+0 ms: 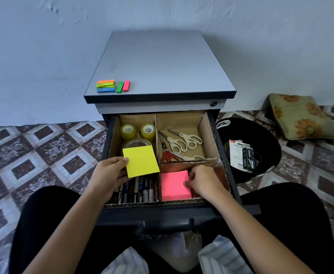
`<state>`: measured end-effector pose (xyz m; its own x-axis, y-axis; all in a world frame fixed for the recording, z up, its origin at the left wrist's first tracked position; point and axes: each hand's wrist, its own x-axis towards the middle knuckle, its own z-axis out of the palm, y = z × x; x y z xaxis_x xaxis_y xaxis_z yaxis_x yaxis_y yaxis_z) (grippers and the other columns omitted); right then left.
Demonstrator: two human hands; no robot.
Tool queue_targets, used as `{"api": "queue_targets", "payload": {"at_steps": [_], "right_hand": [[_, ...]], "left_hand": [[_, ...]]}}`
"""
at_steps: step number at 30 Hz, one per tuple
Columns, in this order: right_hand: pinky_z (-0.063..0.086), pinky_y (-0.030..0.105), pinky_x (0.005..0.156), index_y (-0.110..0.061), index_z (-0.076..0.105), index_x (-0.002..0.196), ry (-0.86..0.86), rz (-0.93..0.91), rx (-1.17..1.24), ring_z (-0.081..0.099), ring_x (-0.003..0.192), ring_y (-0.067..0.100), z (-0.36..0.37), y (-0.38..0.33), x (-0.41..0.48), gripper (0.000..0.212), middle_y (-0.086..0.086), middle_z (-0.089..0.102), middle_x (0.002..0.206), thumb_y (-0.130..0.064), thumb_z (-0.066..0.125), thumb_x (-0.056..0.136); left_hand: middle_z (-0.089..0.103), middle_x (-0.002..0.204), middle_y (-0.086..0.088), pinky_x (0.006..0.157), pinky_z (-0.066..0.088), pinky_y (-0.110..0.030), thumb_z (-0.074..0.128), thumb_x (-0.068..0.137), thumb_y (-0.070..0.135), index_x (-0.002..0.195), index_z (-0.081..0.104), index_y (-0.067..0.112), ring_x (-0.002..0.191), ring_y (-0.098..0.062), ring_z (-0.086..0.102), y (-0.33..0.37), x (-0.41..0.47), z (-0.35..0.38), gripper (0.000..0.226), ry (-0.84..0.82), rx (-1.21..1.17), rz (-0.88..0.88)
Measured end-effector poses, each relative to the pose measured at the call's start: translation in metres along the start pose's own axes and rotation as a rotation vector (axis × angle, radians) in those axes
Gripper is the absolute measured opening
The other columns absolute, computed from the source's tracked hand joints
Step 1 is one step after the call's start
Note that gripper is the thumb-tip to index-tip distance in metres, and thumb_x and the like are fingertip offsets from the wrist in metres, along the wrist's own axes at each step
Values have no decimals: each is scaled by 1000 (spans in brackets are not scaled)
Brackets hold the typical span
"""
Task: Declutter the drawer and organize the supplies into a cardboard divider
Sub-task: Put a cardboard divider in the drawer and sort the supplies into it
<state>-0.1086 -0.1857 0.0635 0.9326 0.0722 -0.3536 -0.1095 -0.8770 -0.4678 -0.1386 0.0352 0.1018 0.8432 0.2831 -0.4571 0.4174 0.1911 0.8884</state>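
The open drawer (231,175) holds a cardboard divider (156,135) with four compartments. My left hand (108,175) pinches a yellow sticky-note pad (141,161) above the left side of the drawer. My right hand (203,180) holds the right edge of a pink sticky-note pad (174,186) that lies in the near right compartment. Tape rolls (137,131) sit in the far left compartment, scissors (182,142) in the far right one, and pens and markers (138,189) in the near left one.
Several small coloured sticky tabs (112,86) lie on the cabinet top (162,62). A black bin (261,135) with stapler packaging (241,155) stands on the patterned floor to the right, and a floral cushion (302,115) lies beyond it. My knees flank the drawer front.
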Motion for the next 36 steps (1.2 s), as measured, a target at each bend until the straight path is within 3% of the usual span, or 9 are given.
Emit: {"api": "queue_targets", "payload": {"at_steps": [2, 6, 10, 13, 17, 22, 26, 30, 36], "right_hand": [[49, 29, 74, -7, 65, 85, 24, -20, -86, 64, 90, 27, 2, -2, -1, 12, 12, 68, 95, -19, 67, 82], [45, 26, 72, -24, 50, 62, 1, -9, -44, 64, 88, 24, 3, 3, 2, 28, 7, 69, 91, -28, 71, 80], [46, 17, 59, -24, 63, 79, -27, -19, 182, 62, 67, 11, 4, 10, 4, 9, 0, 68, 82, -20, 70, 81], [51, 24, 67, -23, 65, 77, -10, -32, 257, 63, 71, 15, 1, 15, 2, 12, -2, 67, 77, -14, 63, 86], [55, 37, 61, -23, 63, 72, 46, -2, 501, 64, 60, 21, -15, 16, -2, 27, 3, 67, 65, -9, 53, 92], [54, 30, 69, -23, 64, 77, 336, -69, 567, 64, 73, 16, -44, 23, -11, 24, -3, 66, 76, -11, 51, 93], [35, 15, 73, -15, 68, 101, 565, -106, 409, 58, 99, 13, -52, 33, -10, 19, 1, 65, 104, -13, 50, 94], [22, 3, 88, -9, 56, 129, 519, -146, 348, 45, 127, 15, -50, 43, 1, 34, 5, 54, 134, -15, 48, 96], [22, 24, 111, -13, 33, 145, 391, -117, 315, 30, 139, 16, -45, 48, 26, 49, 4, 35, 150, -24, 44, 99]], "left_hand": [[64, 87, -11, 68, 51, -29, 47, 96, 7, 90, 57, 7, 77, -19, 63, -2, 0, 1, 12, -7, -12, -9], [64, 86, -11, 70, 51, -30, 47, 96, 7, 89, 58, 6, 78, -19, 63, -4, -3, 4, 13, -28, -12, -4], [65, 88, -11, 70, 52, -30, 47, 96, 7, 92, 59, 5, 78, -19, 63, -6, -6, 9, 13, -57, -1, 6], [66, 89, -11, 74, 53, -32, 47, 96, 8, 94, 59, 4, 79, -20, 64, -6, -9, 15, 13, -105, -5, 5], [66, 90, -13, 72, 54, -31, 47, 96, 9, 95, 59, 4, 79, -20, 65, -4, -14, 23, 13, -198, 8, 10], [69, 86, -11, 62, 58, -24, 50, 94, 5, 93, 60, 4, 76, -19, 69, -5, -20, 44, 9, -341, 100, -19], [68, 80, -10, 56, 55, -21, 53, 93, 6, 98, 60, 0, 65, -13, 69, -12, -23, 71, 10, -419, 226, -54], [66, 76, -11, 54, 56, -21, 52, 93, 3, 88, 57, 1, 60, -12, 67, -24, -17, 95, 7, -415, 228, -130], [61, 88, -13, 67, 56, -27, 54, 93, 3, 83, 53, 6, 77, -21, 61, -44, -3, 118, 10, -353, 284, -185]]}}
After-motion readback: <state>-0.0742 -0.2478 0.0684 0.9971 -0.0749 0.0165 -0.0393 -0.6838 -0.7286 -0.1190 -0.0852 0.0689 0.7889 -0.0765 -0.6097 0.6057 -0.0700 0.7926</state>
